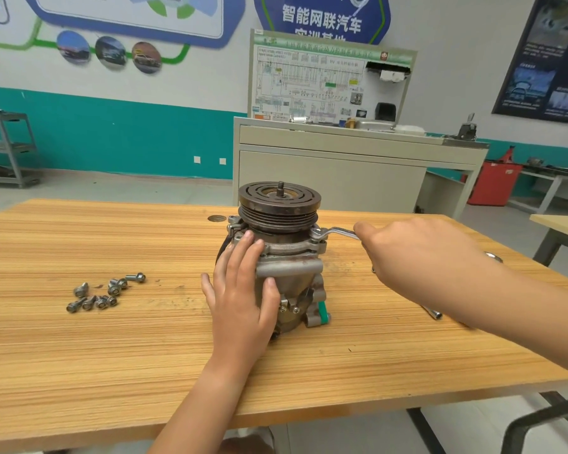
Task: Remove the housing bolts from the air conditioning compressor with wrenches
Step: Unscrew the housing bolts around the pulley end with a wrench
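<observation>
Pale, striped wood grain covers the counter where an air conditioning compressor stands upright near the middle. Its dark grooved pulley is on top, with a short shaft stub rising from the centre. The person's left hand lies flat against the near left side of the housing. Its fingers are straight and spread, pressing on the metal and gripping nothing. The right hand reaches in from the right and is closed round the handle of a silver wrench, thumb laid along the shaft. The wrench's ring end sits on the right edge of the housing flange, just under the pulley; any bolt head beneath it is hidden. A cluster of loose bolts lies on the counter well to the left of the compressor. A small metal tool rests on the counter beyond the right forearm, partly hidden by it. Behind the counter stands a cream cabinet carrying a wiring-diagram board against a white and teal wall.
</observation>
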{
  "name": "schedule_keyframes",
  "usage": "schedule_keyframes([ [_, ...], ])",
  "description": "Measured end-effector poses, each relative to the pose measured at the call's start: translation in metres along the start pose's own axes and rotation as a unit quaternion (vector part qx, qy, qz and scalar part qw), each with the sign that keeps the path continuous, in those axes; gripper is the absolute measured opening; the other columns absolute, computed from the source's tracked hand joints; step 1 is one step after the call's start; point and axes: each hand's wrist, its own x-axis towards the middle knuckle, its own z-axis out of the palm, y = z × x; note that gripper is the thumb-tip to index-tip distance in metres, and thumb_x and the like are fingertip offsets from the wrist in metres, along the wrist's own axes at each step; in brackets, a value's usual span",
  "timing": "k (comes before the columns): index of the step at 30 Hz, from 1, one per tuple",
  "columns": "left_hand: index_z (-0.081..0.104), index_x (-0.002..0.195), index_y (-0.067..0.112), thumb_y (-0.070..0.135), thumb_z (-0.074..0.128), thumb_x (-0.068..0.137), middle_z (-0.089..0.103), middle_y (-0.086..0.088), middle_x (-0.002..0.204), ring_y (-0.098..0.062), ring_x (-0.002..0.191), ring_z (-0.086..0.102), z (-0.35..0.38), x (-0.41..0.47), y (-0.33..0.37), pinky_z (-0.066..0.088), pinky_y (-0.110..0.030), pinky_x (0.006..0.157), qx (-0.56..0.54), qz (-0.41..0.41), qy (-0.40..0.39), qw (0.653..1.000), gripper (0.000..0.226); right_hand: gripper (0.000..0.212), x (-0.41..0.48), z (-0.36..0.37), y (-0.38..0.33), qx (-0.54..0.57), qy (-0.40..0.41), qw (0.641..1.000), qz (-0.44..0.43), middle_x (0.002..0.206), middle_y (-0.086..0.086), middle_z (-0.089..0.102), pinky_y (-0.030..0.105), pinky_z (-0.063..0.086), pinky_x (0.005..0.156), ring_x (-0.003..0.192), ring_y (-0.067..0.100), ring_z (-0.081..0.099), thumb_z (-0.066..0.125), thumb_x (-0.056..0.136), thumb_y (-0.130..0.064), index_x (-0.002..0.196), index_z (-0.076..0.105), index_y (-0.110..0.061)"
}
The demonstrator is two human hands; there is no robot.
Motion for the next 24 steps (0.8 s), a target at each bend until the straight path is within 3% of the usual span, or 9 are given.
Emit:
schedule_keyframes([
  [5,0.032,0.134,0.036,0.033,0.036,0.087,0.028,0.019,0.145,-0.006,0.137,0.020,0.001,-0.001,0.000,0.012,-0.069,0.107,0.003,0.002,0.004,1.000,0.047,0.059,-0.004,-0.008,-0.021,-0.046,-0.042,0.998,-0.018,0.055,0.002,0.029,0.027,0.023,0.036,0.044,0.020,0.031,0.038,0.089,0.002,0.142,0.012,0.000],
  [11,0.032,0.133,0.034,0.032,0.036,0.087,0.031,0.011,0.145,-0.014,0.136,0.025,0.000,0.000,0.002,0.021,-0.072,0.102,0.003,0.007,0.003,1.000,0.047,0.042,0.000,-0.007,-0.003,-0.032,-0.027,0.999,-0.032,0.054,-0.004,0.031,0.025,0.027,0.039,0.043,0.016,0.027,0.024,0.099,-0.025,0.137,0.025,-0.009],
  [19,0.032,0.133,0.034,0.031,0.037,0.087,0.024,0.024,0.143,-0.015,0.136,0.025,0.000,0.001,0.003,0.022,-0.073,0.101,0.003,0.016,0.009,1.000,0.047,0.053,0.002,0.008,-0.007,-0.015,-0.026,0.999,-0.041,0.054,-0.002,0.033,0.025,0.026,0.038,0.044,0.017,0.031,0.026,0.096,-0.016,0.144,0.008,-0.004],
  [21,0.032,0.133,0.035,0.032,0.037,0.087,0.023,0.026,0.143,-0.015,0.136,0.025,0.001,0.001,0.003,0.022,-0.072,0.101,0.002,0.014,0.010,1.000,0.047,0.054,0.010,0.009,0.003,-0.025,-0.036,0.997,-0.066,0.056,-0.003,0.034,0.027,0.027,0.038,0.046,0.014,0.031,0.029,0.092,-0.007,0.143,0.011,-0.005],
  [24,0.032,0.132,0.035,0.032,0.036,0.086,0.028,0.019,0.145,-0.015,0.137,0.025,0.001,0.001,0.003,0.020,-0.071,0.103,0.001,0.003,0.005,1.000,0.046,0.038,0.023,0.011,0.020,-0.065,-0.029,0.992,-0.105,0.057,-0.004,0.034,0.025,0.023,0.038,0.046,0.013,0.030,0.036,0.089,-0.003,0.127,0.033,-0.009],
])
